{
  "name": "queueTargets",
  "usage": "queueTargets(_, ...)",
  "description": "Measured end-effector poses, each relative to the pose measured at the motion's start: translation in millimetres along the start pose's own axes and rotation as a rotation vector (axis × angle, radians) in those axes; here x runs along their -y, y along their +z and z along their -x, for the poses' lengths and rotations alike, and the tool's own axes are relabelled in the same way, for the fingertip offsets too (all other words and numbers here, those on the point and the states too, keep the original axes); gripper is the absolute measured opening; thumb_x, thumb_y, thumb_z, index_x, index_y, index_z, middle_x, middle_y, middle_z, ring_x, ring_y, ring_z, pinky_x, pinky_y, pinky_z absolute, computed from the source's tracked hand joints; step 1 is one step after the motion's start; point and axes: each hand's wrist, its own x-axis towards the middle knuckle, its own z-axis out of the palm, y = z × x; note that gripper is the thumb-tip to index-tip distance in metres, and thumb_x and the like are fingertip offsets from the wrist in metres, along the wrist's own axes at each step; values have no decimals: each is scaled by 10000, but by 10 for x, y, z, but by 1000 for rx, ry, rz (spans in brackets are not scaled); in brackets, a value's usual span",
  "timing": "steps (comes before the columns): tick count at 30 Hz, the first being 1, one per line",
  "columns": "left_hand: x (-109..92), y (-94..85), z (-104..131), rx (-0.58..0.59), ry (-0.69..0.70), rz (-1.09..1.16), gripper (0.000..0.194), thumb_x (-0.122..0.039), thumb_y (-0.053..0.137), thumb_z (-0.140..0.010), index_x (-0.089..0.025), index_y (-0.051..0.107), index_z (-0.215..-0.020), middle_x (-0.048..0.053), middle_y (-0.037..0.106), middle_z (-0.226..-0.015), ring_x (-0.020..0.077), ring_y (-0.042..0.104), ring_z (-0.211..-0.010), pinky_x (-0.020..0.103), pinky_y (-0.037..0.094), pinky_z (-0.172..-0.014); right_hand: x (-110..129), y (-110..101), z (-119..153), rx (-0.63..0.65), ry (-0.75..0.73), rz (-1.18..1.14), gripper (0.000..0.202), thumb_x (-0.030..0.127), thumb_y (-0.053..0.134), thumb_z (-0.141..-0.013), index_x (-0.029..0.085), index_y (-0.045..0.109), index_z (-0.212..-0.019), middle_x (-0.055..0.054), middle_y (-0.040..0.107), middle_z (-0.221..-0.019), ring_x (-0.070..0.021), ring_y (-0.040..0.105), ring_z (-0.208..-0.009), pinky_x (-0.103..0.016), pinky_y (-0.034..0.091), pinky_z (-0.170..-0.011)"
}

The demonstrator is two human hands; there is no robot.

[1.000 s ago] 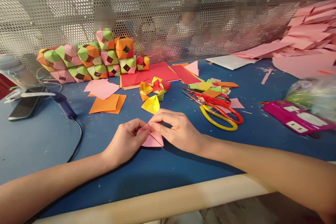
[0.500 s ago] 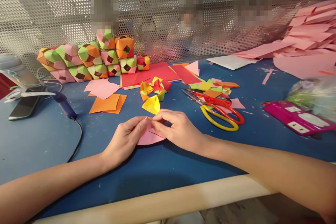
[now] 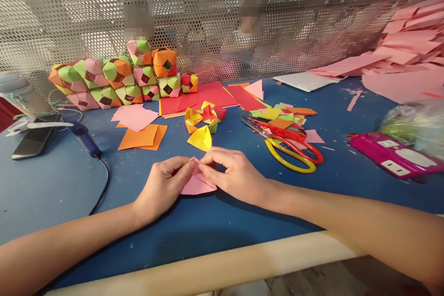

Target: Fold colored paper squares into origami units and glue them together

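A pink paper (image 3: 198, 185) with creases is held low over the blue table. My left hand (image 3: 166, 187) pinches its upper left part between thumb and fingers. On the paper's right side, my right hand (image 3: 233, 173) closes thumb and fingertips near the top corner. Just beyond my fingers lies a yellow folded piece (image 3: 201, 138), beside a joined red, yellow and green folded piece (image 3: 208, 114). Scissors with yellow and red handles (image 3: 293, 157) rest to the right of my right hand.
Folded paper blocks (image 3: 118, 71) are stacked at the back left. Orange sheets (image 3: 143, 137), a phone (image 3: 36, 142), a corded blue tool (image 3: 85, 138) and a bottle (image 3: 21, 92) lie or stand left. A magenta case (image 3: 395, 155) is right. People show behind the mesh (image 3: 208, 4).
Both hands stay pinched on the pink paper, with only a slight shift of the fingers and paper. A person's head behind the mesh at the right no longer shows.
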Motion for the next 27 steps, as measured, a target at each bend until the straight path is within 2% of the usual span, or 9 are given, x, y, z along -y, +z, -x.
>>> queueTargets(7, -10, 6, 9, 72, 8, -4, 300, -379, 493, -872, -181, 715, -920, 18, 698, -799, 157, 594, -742, 215, 455, -657, -3, -26, -16, -41, 16, -7, 30, 187, 557, -828, 189, 567, -799, -18, 605, -768, -128, 575, -715, -246, 480, -658)
queueTargets(11, -13, 16, 14, 101, 30, -48, 262, -351, 500, -863, -180, 696, -899, 8, 683, -780, 135, 570, -695, 205, 433, -621, -1, -43, -11, -57, -71, 2, 124, 147, 511, -857, 191, 561, -752, -11, 601, -735, -123, 568, -711, -253, 472, -674)
queueTargets(16, -10, 34, 13, 119, 15, -110, 217, -321, 502, -848, -169, 654, -815, -22, 598, -679, 104, 486, -623, 191, 383, -561, 9, -46, -2, -95, -154, 29, 124, 135, 508, -860, 190, 554, -759, -17, 594, -726, -123, 559, -693, -260, 469, -659)
queueTargets(21, -26, 36, 14, 151, -8, -112, 164, -236, 493, -822, -175, 645, -834, -40, 542, -640, 90, 425, -578, 185, 341, -514, -10, -44, 0, -99, -162, 39, 119, 132, 512, -862, 179, 553, -761, -24, 589, -730, -124, 551, -695, -263, 461, -659)
queueTargets(25, -16, 30, 2, 107, -9, -105, 187, -294, 518, -824, -165, 640, -765, -28, 563, -645, 99, 462, -597, 189, 366, -534, -18, -52, 1, -82, -166, 17, 95, 160, 509, -868, 186, 550, -787, -21, 582, -744, -126, 551, -706, -260, 462, -670)
queueTargets(27, 2, 25, -6, 54, -21, -83, 206, -325, 528, -827, -163, 646, -779, -17, 588, -674, 107, 490, -623, 193, 384, -551, -24, -56, -4, -67, -118, 9, 35, 214, 539, -857, 181, 550, -853, -33, 577, -811, -128, 552, -726, -263, 468, -690)
